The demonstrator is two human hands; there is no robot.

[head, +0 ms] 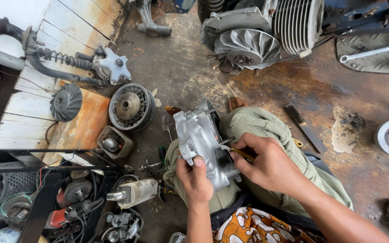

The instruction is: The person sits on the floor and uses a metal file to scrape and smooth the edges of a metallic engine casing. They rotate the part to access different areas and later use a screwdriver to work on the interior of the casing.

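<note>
A person's left hand (195,177) grips a grey metal engine casing (202,143) resting on the lap above a stained workshop floor (190,67). The right hand (266,162) clasps a yellow-handled tool (243,154) against the casing's side. A flywheel (131,107) lies nearby.

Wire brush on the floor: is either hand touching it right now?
No. The wire brush lies on the floor apart from both hands; the left hand grips the grey metal casing, and the right hand works a tool against it.
</note>
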